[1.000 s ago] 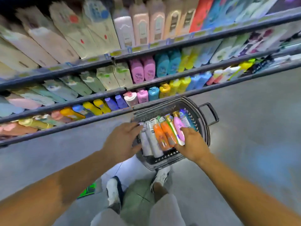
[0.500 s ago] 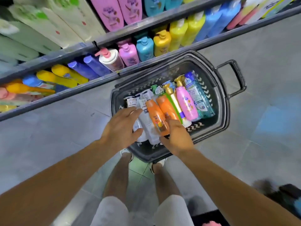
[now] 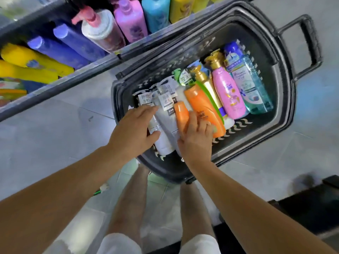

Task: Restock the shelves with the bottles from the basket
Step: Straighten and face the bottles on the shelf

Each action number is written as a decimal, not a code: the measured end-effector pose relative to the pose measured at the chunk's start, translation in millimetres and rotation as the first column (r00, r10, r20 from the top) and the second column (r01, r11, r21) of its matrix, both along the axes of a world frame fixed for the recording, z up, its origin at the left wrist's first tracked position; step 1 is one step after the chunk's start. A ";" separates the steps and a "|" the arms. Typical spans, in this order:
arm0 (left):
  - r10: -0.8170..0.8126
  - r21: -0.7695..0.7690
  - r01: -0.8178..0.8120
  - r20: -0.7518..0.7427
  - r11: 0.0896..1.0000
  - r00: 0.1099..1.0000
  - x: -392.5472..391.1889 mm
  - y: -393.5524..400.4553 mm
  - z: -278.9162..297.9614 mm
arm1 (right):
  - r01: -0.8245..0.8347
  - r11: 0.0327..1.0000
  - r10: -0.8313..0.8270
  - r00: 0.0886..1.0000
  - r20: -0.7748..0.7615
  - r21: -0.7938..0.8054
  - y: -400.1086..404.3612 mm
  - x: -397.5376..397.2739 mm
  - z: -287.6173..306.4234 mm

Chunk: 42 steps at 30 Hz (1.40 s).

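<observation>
A dark grey basket (image 3: pixel 286 99) stands on the floor below the shelf, filled with bottles lying side by side. My left hand (image 3: pixel 132 131) reaches into its left end and grips a white bottle (image 3: pixel 161 142), fingers over it and thumb on its near side. My right hand (image 3: pixel 196 142) curls round the lower end of a small orange bottle (image 3: pixel 181 114), whose cap end is raised above the others. Beside it lie a larger orange bottle (image 3: pixel 203 105), a gold-pump bottle (image 3: pixel 207 83), a pink bottle (image 3: pixel 229 92) and a teal bottle (image 3: pixel 255 88).
The bottom shelf (image 3: pixel 60 83) runs across the upper left, holding yellow (image 3: pixel 33 59), blue (image 3: pixel 73 44), pink (image 3: pixel 130 21) and cyan bottles plus a white pump bottle (image 3: pixel 102 32). The basket's handle (image 3: pixel 311 43) sticks out at the right. My legs stand right behind the basket on grey floor tiles.
The view has dropped from the upper shelves down onto the basket. My right hand shifted left from the pink bottle to the small orange one and tipped it up. My left hand stays on the white bottles.
</observation>
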<state>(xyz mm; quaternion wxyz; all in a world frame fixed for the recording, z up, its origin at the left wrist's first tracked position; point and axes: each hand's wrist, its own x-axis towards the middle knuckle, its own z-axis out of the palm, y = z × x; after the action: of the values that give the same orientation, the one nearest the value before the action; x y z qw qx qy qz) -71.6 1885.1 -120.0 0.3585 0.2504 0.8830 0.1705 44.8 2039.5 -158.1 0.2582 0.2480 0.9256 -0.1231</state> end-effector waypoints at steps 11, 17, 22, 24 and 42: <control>0.100 0.180 -0.127 0.153 0.975 0.983 -1.3 2.0 -1.0 | 0.202 0.914 -0.259 0.958 -0.121 -0.351 -11.0 10.7 23.1; 0.317 0.196 -0.417 0.399 0.887 0.861 1.8 30.4 11.3 | 0.139 0.932 -0.211 0.959 -0.188 -0.333 -15.0 -3.3 40.4; 0.376 0.214 -0.557 0.544 0.802 0.750 -16.5 35.6 16.6 | 0.245 0.852 -0.312 0.947 -0.074 -0.464 -0.9 -4.8 45.4; 0.399 0.228 -0.600 0.563 0.766 0.724 -26.8 35.3 16.0 | 0.303 0.783 -0.329 0.943 0.051 -0.543 7.5 -0.5 44.3; 0.491 0.211 -0.619 0.442 0.756 0.751 -27.6 46.2 -4.6 | 0.077 0.971 -0.170 0.889 -0.425 -0.226 49.3 -10.3 29.4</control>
<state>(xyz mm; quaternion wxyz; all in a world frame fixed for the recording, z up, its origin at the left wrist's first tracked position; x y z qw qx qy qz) -99.2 1931.3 -124.6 0.3955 -0.0051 0.7919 0.4652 34.6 2088.8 -128.6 0.0570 0.2445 0.9247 -0.2862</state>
